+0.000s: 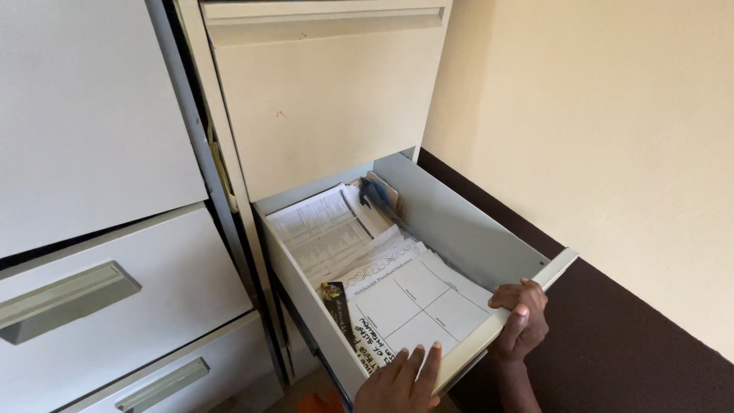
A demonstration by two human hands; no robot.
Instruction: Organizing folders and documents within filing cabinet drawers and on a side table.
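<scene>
Both hands, left hand point(399, 382) and right hand point(520, 320), on open drawer point(466, 229).

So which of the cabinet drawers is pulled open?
The lower drawer of the right-hand cabinet, full of papers, both hands on its front edge; the others are shut.

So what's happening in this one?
A person stands over an open drawer of a cream filing cabinet. The right hand grips the drawer's front edge, while the left hand rests its fingers on the top sheet, printed with a four-box grid, of the papers stacked inside.
</scene>
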